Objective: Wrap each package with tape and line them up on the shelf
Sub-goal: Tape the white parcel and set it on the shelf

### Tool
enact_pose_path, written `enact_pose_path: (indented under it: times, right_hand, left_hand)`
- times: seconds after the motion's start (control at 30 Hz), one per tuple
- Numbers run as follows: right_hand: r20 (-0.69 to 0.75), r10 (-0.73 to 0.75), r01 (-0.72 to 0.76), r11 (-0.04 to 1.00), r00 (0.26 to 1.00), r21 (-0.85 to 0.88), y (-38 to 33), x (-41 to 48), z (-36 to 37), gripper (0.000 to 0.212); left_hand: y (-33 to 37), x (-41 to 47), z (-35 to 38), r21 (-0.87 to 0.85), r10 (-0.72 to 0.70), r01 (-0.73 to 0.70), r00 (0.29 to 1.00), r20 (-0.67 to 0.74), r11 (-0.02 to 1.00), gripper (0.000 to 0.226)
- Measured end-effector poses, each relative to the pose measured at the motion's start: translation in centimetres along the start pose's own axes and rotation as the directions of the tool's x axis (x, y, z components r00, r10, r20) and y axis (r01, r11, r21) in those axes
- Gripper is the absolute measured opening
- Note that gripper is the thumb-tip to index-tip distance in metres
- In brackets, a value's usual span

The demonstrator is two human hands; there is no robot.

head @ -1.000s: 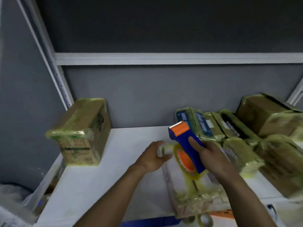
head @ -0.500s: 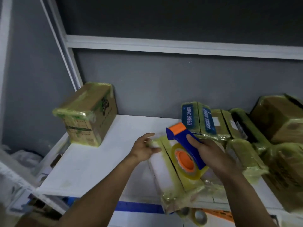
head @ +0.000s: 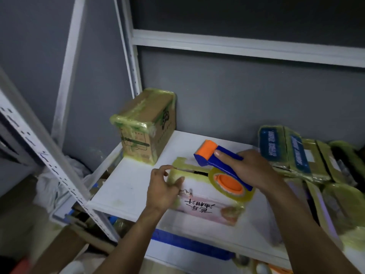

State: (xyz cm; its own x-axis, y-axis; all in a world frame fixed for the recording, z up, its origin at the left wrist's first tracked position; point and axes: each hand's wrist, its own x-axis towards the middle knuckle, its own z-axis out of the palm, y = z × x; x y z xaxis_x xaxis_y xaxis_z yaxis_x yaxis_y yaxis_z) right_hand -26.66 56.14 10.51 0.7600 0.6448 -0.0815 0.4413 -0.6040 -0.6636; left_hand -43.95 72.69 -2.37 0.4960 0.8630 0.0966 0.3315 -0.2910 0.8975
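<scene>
head view: a white package [head: 205, 202] with dark handwriting on its top lies flat near the front edge of the white shelf [head: 126, 186], its edges banded in yellowish tape. the left hand [head: 164, 190] comes in from below with the forearm angled up to the right. it clasps the package's left end, thumb laid on the top face and the other fingers curled round the far corner. the right hand [head: 254, 169] reaches in from the lower right, palm down, clenched round the blue handle of the tape dispenser [head: 219, 161]. its index finger is stretched forward along the handle towards the orange roller at the head. the dispenser sits over the back half of the package, and its tape roll [head: 231, 184] with the orange hub is touching the package's top. a brown carton [head: 146, 125], taped over its top and corners, stands at the back left of the shelf, well apart from the hands. a row of wrapped packages [head: 292, 153] leans together along the right side. beneath the shelf front a blue bin [head: 187, 244] shows, blurred
</scene>
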Motion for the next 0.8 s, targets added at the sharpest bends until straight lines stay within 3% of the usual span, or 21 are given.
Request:
enact_pose_path:
  times: [0.1, 0.2, 0.3, 0.43, 0.63, 0.8]
  right_hand:
    - [-0.018, -0.031, 0.029, 0.993, 0.999, -0.118, -1.3, 1.3, 0.9, 0.08]
    - [-0.03, -0.053, 0.048, 0.988, 0.998, -0.146, -1.9, 2.6, 1.4, 0.08]
    - [-0.006, -0.066, 0.063, 0.979, 0.998, -0.194, -2.8, 3.8, 1.9, 0.079]
    - [0.07, -0.059, 0.068, 0.987, 0.996, -0.144, -3.4, 5.3, 2.6, 0.074]
    - [0.178, -0.049, 0.096, 0.96, 0.983, -0.265, -3.1, 6.3, 3.2, 0.081]
    - [0.314, -0.069, 0.144, 0.964, 0.947, -0.222, -3.6, 6.7, 3.2, 0.088]
  left_hand:
    - [-0.9, 0.4, -0.7, 0.061, 0.151, -0.153, 0.988, 0.039, 0.986, 0.068]
    - [-1.9, 1.4, -1.3, 0.037, 0.235, -0.254, 0.933, 0.273, 0.967, 0.073]
    - [-2.7, 2.1, -1.2, 0.005, 0.24, -0.26, 0.897, 0.371, 0.966, 0.087]
    - [-2.3, 1.5, -0.2, 0.155, 0.187, -0.268, 0.897, 0.4, 0.951, 0.106]
    - [-2.3, -0.1, 0.2, -0.292, 0.174, -0.062, 0.909, 0.378, 0.955, 0.082]
    - [-1.9, 1.4, -1.4, -0.456, 0.088, 0.024, 0.971, 0.222, 0.889, 0.021]
